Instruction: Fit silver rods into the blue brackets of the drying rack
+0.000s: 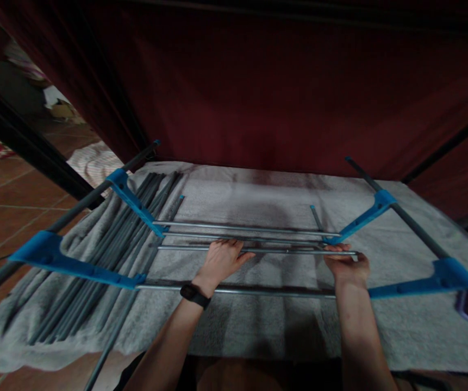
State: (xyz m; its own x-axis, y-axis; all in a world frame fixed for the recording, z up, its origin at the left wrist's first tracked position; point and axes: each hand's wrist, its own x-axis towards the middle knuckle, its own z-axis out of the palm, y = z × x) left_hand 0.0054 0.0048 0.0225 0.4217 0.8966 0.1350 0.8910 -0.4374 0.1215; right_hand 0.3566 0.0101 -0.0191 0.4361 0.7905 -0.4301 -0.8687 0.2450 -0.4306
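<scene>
A thin metal rod point(291, 251) lies crosswise in front of me, inside a frame of grey tubes and blue plastic brackets. My left hand point(226, 259) is closed over the rod near its middle, thumb pointing right. At the rod's right end my right hand point(345, 263) grips it with bent fingers, palm partly turned up. Just beyond, two more metal rods point(245, 229) run between the far left bracket point(133, 206) and the far right bracket point(366, 217). On my side, another rod point(258, 292) joins the near left bracket point(79, 266) and the near right bracket point(425, 283).
Several loose grey tubes point(107, 260) lie in a pile at the left on a grey blanket point(258, 201). Thick grey side tubes point(82, 206) slant along the frame's left and right. A dark red cloth point(258, 98) hangs behind. Tiled floor point(5, 217) shows at the left.
</scene>
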